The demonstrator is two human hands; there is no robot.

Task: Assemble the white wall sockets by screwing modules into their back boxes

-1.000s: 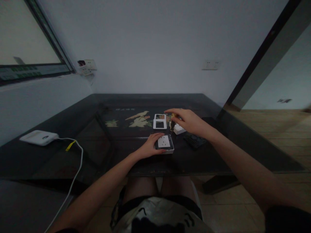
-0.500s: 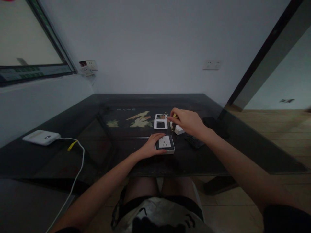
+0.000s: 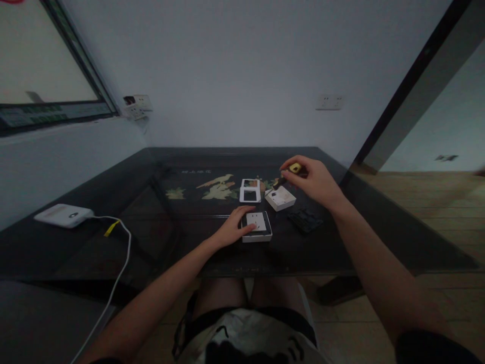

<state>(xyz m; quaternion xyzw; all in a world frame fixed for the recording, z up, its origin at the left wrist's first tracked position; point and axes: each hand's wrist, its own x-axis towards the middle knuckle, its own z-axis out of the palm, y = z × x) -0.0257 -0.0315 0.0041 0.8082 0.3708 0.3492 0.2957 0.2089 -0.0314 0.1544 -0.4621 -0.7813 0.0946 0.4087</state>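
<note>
Near the front edge of the table, my left hand grips a wall socket seated in a white back box. Its thumb lies on the white face and its fingers reach round the far side. My right hand pinches a screwdriver with a yellow and black handle, held tilted with its shaft pointing down and left. Below its tip sits a white box with small parts on top, hard to make out. Two white frames lie overlapping just beyond the socket.
A black, flat object lies right of the socket. On the left of the dark glass-topped table rests a white device with a white cable hanging over the edge. Outlets are on the wall behind.
My right hand has moved right and slightly up with the screwdriver, uncovering the white box. My left thumb has shifted from the socket's near edge onto its face.
</note>
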